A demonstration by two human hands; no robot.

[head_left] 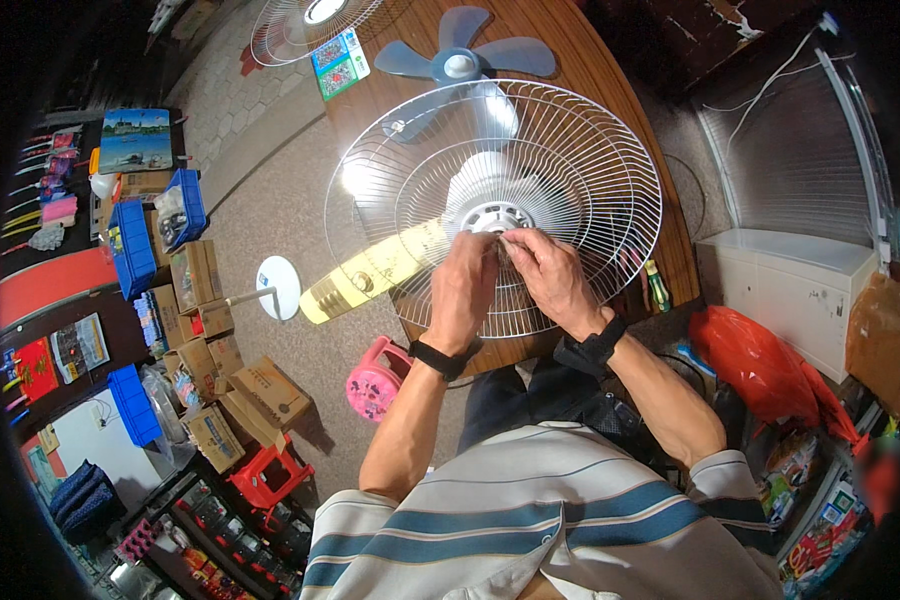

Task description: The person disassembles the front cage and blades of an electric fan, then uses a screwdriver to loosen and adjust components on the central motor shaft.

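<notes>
A white wire fan grille lies across the near part of the wooden table, over a fan with a pale motor housing and a yellow body. At the grille's central hub, both hands meet with bent fingers. My left hand is closed near the hub's lower edge, its fingertips mostly hidden. My right hand pinches thumb and forefinger together beside it; whatever is between them is too small to make out. Beyond the grille rests a blue-grey fan blade, partly seen through the wires.
A green-handled screwdriver lies at the table's right side. Another wire grille sits by the far left corner. On the left floor are a pink stool, a round white base and cardboard boxes. A red plastic bag stands right.
</notes>
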